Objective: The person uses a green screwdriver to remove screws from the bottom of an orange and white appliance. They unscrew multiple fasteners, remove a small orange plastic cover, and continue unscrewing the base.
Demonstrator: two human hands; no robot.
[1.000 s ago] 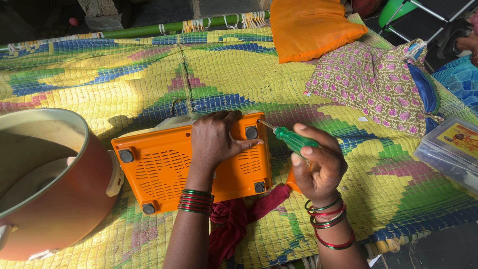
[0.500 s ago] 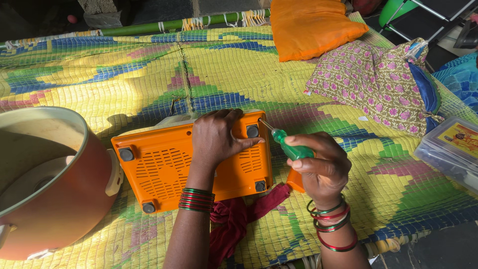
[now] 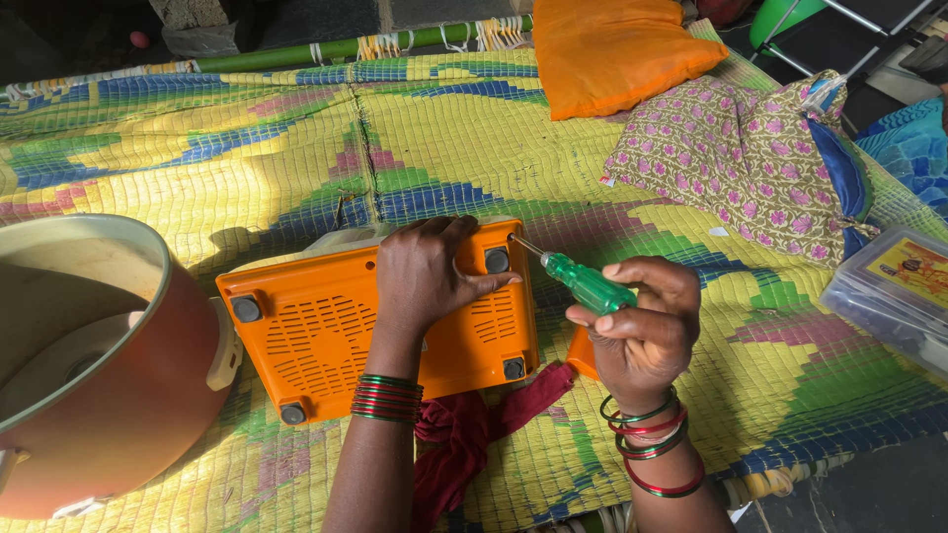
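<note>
Screwdriver [image 3: 583,281] tip lowered beside orange base [image 3: 326,336], pointing upper-left

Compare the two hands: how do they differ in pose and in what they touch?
The left hand lies flat, palm down, on the orange appliance base; the right hand is curled around a green screwdriver. The left hand holds no tool; the right hand aims the screwdriver's tip at the base's upper right corner. Both wrists wear red and green bangles.

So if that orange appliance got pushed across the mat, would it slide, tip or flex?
The orange appliance looks rigid: a hard vented shell, so probably no flexing. It lies flat and low on the woven mat, so tipping seems unlikely. Its rubber feet point upward, so it might slide fairly easily.
</note>
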